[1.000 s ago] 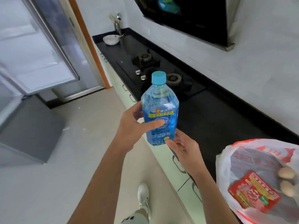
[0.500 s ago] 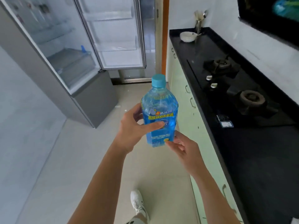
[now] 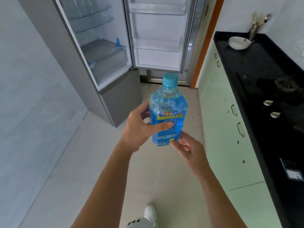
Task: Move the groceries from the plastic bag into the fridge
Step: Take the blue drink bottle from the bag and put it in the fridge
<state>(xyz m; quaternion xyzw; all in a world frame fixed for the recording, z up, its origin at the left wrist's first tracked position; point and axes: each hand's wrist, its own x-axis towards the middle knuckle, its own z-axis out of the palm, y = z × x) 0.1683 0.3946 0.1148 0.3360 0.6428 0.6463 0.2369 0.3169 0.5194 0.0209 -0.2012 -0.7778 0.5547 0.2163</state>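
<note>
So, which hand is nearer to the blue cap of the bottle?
Left. The left hand grips the bottle at its label, below the cap; the right hand holds the base, farther down.

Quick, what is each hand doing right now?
Left hand: grips the blue bottle round its middle.
Right hand: pinches the same bottle's bottom corner with its fingertips.
</note>
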